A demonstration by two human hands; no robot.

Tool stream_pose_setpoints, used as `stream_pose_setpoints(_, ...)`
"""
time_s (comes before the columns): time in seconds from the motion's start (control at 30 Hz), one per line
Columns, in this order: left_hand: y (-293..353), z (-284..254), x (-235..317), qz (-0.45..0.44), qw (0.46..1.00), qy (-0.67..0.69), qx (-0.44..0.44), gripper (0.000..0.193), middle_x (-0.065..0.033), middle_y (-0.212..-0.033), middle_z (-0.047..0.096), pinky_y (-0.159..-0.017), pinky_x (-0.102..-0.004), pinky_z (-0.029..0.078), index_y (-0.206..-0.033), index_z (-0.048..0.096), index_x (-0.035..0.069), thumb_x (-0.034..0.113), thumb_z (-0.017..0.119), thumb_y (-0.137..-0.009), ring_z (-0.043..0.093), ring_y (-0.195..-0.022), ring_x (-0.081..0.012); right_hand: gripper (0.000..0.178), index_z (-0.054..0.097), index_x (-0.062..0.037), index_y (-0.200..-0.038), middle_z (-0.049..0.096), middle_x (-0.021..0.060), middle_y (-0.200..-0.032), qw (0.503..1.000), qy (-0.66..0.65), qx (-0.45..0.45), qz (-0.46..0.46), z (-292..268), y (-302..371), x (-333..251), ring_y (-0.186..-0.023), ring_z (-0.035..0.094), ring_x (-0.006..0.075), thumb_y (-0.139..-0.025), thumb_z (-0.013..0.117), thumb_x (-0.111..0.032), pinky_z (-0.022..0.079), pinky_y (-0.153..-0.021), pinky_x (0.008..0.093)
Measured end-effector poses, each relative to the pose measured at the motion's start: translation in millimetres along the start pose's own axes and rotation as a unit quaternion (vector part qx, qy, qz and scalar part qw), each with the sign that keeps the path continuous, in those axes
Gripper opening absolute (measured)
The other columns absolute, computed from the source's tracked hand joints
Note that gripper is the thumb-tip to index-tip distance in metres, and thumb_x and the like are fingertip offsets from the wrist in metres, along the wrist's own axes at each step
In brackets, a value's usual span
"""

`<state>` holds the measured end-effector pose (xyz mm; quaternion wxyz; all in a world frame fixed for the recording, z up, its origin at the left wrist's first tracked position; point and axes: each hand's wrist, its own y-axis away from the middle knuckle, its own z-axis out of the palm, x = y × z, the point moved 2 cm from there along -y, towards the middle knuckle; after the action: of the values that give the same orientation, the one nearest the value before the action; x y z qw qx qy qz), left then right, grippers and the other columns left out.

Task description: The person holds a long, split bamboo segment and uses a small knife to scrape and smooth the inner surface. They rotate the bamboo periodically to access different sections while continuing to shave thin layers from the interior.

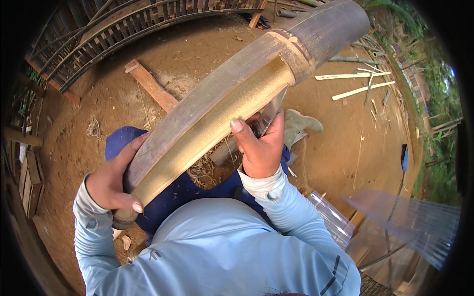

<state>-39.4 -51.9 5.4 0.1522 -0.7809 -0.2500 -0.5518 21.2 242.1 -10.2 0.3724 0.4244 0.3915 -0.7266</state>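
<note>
A thick bamboo section (pixel 212 103) lies slantwise across my lap, its far end up to the right. A long strip along its near side is cut away, baring pale yellow inner wall that ends at a raised node. My left hand (pixel 116 180) grips the near left end, thumb on the pale wall and fingers round the far side. My right hand (pixel 261 145) is closed at the near edge, thumb on the bamboo and other fingers mostly hidden. Beside its fingers shows a shiny, see-through or reflective strip (pixel 271 111); I cannot tell what it is.
A reddish wooden board (pixel 150 86) lies on the dirt ground beyond the bamboo. Pale split strips (pixel 363 86) lie at the right. Clear corrugated sheets (pixel 410 222) stand at the lower right. A slatted bamboo structure (pixel 143 24) spans the back left. A boot (pixel 298 127) is right of my hands.
</note>
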Motion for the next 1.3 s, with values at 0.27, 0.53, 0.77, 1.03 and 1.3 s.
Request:
stream_pose_setpoints(0.27, 1.3, -0.8, 3.6, -0.086, 0.995, 0.047, -0.005, 0.117, -0.0154, -0.137, 0.050, -0.110, -0.0361, 0.033, -0.150, 0.027, -0.003, 0.039, 0.091, -0.060, 0.047, -0.129, -0.0264, 0.049, 0.042, -0.0020, -0.117, 0.057, 0.0046, -0.100, 0.999, -0.034, -0.005, -0.020, 13.0, 0.7, -1.8, -0.085, 0.054, 0.0073, -0.085, 0.078, -0.010, 0.044, -0.077, 0.0219)
stream_pose_setpoints(0.53, 12.3, 6.7, 29.9, -0.120, 0.960, -0.191, 0.164, 0.110, -0.0211, -0.131, 0.057, -0.106, -0.0368, 0.040, -0.147, 0.034, -0.001, 0.017, 0.089, -0.053, 0.056, -0.124, -0.0322, 0.052, 0.040, 0.0025, -0.128, 0.058, 0.0029, -0.086, 0.991, 0.108, -0.083, -0.009, 5.0, -22.8, 14.2, -0.076, 0.050, 0.0083, -0.091, 0.072, -0.016, 0.042, -0.071, 0.0240)
stream_pose_setpoints(0.77, 8.9, 24.6, 31.0, -0.096, 0.950, -0.219, 0.199, 0.112, -0.0210, -0.133, 0.057, -0.107, -0.0386, 0.040, -0.146, 0.035, -0.001, 0.015, 0.091, -0.050, 0.055, -0.128, -0.0329, 0.036, 0.044, 0.0013, -0.127, 0.057, 0.0150, -0.094, 0.927, 0.326, -0.065, -0.175, -37.9, -6.7, 30.7, -0.074, 0.056, 0.0256, -0.101, 0.056, -0.020, 0.047, -0.071, 0.0345)
stream_pose_setpoints(1.03, 3.3, 18.4, 24.2, -0.143, 0.954, -0.173, 0.198, 0.113, -0.0203, -0.132, 0.056, -0.107, -0.0389, 0.039, -0.147, 0.030, -0.005, 0.014, 0.092, -0.055, 0.053, -0.125, -0.0280, 0.019, 0.061, -0.0062, -0.111, 0.064, 0.0149, -0.091, 0.840, 0.480, -0.151, -0.202, -10.6, -6.6, -4.3, -0.078, 0.066, 0.0341, -0.093, 0.065, -0.013, 0.053, -0.064, 0.0388)
stream_pose_setpoints(1.3, 1.3, 30.7, 30.3, -0.140, 0.925, -0.275, 0.220, 0.113, -0.0230, -0.132, 0.056, -0.104, -0.0403, 0.042, -0.147, 0.031, -0.006, 0.016, 0.093, -0.055, 0.056, -0.123, -0.0319, 0.017, 0.067, -0.0146, -0.107, 0.061, 0.0109, -0.086, 0.812, 0.518, -0.135, -0.231, -2.6, -9.0, -0.7, -0.070, 0.065, 0.0320, -0.090, 0.068, -0.019, 0.051, -0.056, 0.0407)
